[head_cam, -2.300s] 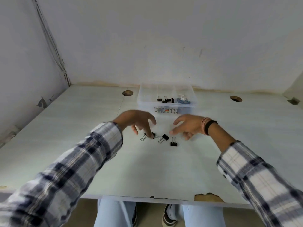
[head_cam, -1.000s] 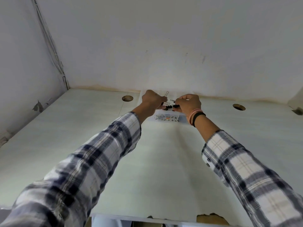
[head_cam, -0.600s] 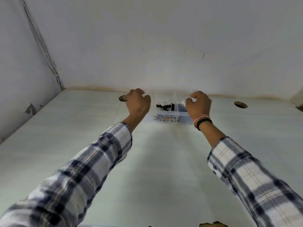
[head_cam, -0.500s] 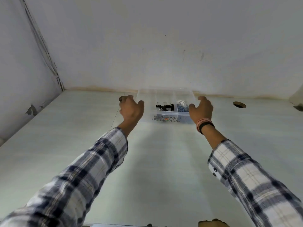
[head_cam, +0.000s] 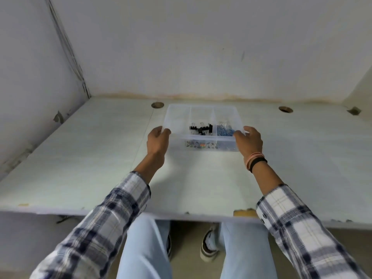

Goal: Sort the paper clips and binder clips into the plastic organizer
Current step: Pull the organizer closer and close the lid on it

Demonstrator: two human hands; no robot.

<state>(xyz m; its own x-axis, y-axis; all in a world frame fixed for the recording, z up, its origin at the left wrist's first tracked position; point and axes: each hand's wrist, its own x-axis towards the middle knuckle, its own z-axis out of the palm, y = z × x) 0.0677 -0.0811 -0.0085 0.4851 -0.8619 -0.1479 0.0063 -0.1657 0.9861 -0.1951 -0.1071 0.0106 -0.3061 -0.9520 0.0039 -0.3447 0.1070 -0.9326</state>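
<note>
While the plastic organizer (head_cam: 177, 121) is gripped at nine and three o'clock by left hand (head_cam: 158, 140) and right hand (head_cam: 249, 140), light, flexible, slippery walls are judged likely.

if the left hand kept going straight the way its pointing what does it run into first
The left hand already grips the near-left corner of the plastic organizer. Pushing on, it would likely meet that wall at once.

A pale desk (head_cam: 80, 162) with 2 round cable holes (head_cam: 157, 105) meets white walls (head_cam: 201, 47).
</note>
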